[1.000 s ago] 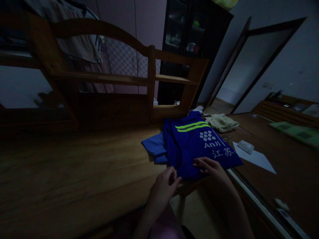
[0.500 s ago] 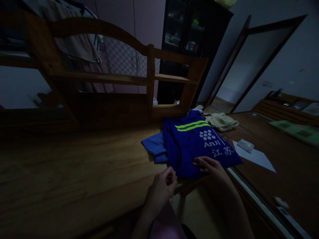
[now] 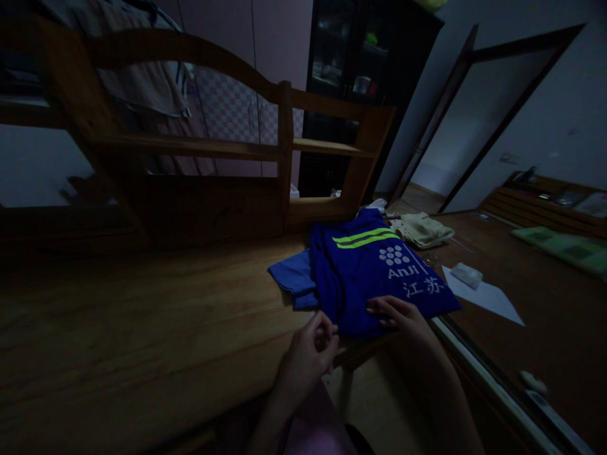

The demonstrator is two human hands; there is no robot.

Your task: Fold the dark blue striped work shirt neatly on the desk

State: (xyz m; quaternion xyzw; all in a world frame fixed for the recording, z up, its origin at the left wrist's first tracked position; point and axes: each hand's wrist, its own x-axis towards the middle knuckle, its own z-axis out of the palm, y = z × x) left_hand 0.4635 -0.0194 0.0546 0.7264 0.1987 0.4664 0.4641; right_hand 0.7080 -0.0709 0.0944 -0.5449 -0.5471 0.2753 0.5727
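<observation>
A folded blue work jacket (image 3: pixel 353 278) with yellow-green and grey reflective stripes and white "AnJi" lettering lies at the table's right end. Lighter blue cloth (image 3: pixel 296 275) sticks out from under its left side. My left hand (image 3: pixel 310 354) is curled in a loose ring at the jacket's near left corner. Whether its fingertips pinch the hem or anything small, I cannot make out. My right hand (image 3: pixel 401 319) rests on the jacket's near part below the lettering, its fingers stretched out and slightly bent.
The wooden table (image 3: pixel 142 316) has a raised shelf (image 3: pixel 246 151) along its back. To the right, a brown surface (image 3: pixel 535 291) holds folded cream cloth (image 3: pixel 422 229), white paper (image 3: pixel 488 303) with a small packet (image 3: pixel 467 275), and a green checked cloth (image 3: pixel 564 246).
My left hand has risen slightly and its ring of fingers looks a little wider. The right hand and the jacket look nearly the same.
</observation>
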